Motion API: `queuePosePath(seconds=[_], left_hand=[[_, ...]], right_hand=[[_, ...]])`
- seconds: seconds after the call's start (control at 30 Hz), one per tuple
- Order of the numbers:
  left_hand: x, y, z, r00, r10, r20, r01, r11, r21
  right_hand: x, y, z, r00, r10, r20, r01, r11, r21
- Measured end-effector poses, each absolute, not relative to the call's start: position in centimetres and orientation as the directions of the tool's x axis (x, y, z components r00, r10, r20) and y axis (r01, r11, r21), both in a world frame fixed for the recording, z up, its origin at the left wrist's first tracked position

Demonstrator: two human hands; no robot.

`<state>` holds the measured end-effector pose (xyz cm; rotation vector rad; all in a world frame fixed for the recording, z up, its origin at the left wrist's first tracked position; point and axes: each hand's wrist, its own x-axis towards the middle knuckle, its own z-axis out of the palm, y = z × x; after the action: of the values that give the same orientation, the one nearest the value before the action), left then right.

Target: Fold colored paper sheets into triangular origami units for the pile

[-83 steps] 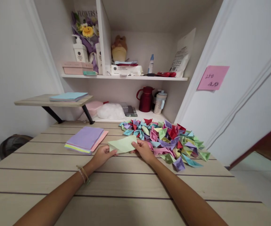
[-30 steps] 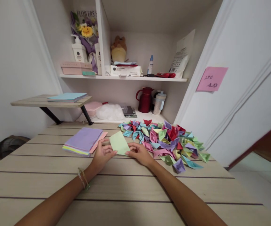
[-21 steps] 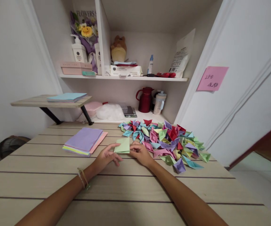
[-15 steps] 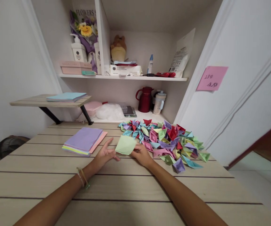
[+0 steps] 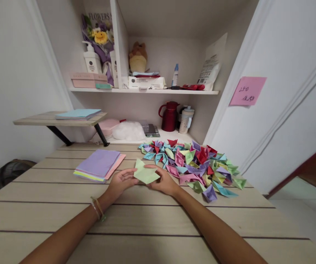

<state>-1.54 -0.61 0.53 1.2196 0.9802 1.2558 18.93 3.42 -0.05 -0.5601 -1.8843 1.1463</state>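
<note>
A light green folded paper [image 5: 145,173] is held just above the table, roughly boat-shaped with a peak at its upper left. My left hand [image 5: 122,180] pinches its left edge between thumb and fingers. On the other side, my right hand [image 5: 163,180] grips the paper's right part, its fingers partly behind the sheet. To the right of my right hand lies a heap of folded paper boats [image 5: 191,161] in many colours. Left of my left hand rests a stack of square paper sheets [image 5: 97,164], purple on top.
A small raised shelf [image 5: 42,118] at the left carries more paper sheets [image 5: 78,113]. Behind the table [image 5: 136,220] stand a red jug [image 5: 169,116], a pale cup [image 5: 186,120] and a white plastic bag [image 5: 129,131]. A pink note [image 5: 247,91] sticks to the right wall.
My left hand has moved in and taken hold of the paper's left edge. The paper has gone from a square outline to a boat-like one. The stack and the heap lie as before.
</note>
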Motion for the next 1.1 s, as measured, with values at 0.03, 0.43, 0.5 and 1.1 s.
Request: queuePosePath(seconds=[0.03,0.43,0.5,1.1], left_hand=[[-1.5,-0.6,0.5,0.1,0.99,0.096,-0.149,-0.08,0.986],[-1.3,-0.6,0.1,0.054,0.995,0.08,-0.078,-0.076,0.994],[-1.3,-0.7,0.3,0.022,0.997,0.076,-0.104,-0.073,0.992],[-1.1,-1.0,0.4,-0.054,0.996,0.071,0.035,-0.069,0.997]], right_hand=[[19.0,3.4,0.0,-0.553,0.713,0.43,-0.038,0.494,-0.869],[18.9,4.2,-0.8,-0.508,0.745,0.432,-0.05,0.476,-0.878],[18.9,4.0,-0.7,-0.51,0.749,0.423,-0.067,0.455,-0.888],[19.0,4.5,-0.9,-0.378,0.886,0.269,0.028,0.301,-0.953]])
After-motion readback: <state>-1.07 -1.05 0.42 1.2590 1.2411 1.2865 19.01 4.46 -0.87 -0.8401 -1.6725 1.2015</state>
